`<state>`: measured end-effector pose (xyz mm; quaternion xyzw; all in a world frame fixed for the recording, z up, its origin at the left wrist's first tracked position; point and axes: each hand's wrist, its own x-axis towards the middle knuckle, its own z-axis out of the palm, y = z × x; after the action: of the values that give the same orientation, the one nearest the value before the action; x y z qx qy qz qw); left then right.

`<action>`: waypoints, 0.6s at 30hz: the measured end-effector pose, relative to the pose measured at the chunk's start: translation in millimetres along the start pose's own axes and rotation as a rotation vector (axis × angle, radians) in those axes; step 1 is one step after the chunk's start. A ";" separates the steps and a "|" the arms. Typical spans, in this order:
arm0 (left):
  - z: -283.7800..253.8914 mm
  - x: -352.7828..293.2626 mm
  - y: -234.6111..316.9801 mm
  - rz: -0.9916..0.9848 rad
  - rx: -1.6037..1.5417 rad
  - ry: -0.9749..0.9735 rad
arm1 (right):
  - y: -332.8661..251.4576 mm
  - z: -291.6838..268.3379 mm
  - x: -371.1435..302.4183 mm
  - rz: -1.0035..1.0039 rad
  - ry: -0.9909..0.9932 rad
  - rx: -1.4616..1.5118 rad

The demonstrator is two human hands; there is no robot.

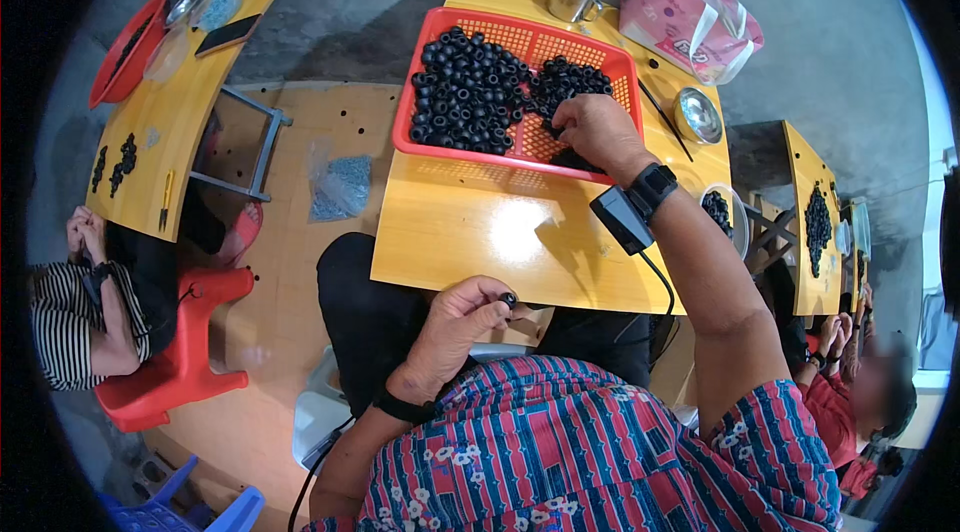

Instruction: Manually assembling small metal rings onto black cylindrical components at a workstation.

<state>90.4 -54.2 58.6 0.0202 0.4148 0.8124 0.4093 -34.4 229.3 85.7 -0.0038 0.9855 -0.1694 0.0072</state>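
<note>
Head view: I find the left hand pinching 1 glossy black ring-shaped piece; the right hand is in the red rectangular plastic basket, grip hidden. 2 black heaps lie there; finished share unclear.

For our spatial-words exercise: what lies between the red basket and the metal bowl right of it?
Head view: a thin dark stick lies between the basket and bowl.
</note>
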 end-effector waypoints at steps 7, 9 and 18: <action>-3.7 0.7 -3.7 0.015 0.058 -0.022 | -0.5 5.7 1.4 0.017 -0.051 -0.111; -2.0 -1.2 -3.2 0.024 0.066 -0.017 | -0.1 7.5 0.5 0.027 -0.084 -0.107; -1.6 -2.2 -3.6 0.014 0.089 -0.015 | -3.5 5.6 3.9 -0.075 -0.141 -0.266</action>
<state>93.5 -55.6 55.7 0.0476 0.4471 0.7959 0.4055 -38.2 224.1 81.6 -0.0536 0.9955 -0.0369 0.0692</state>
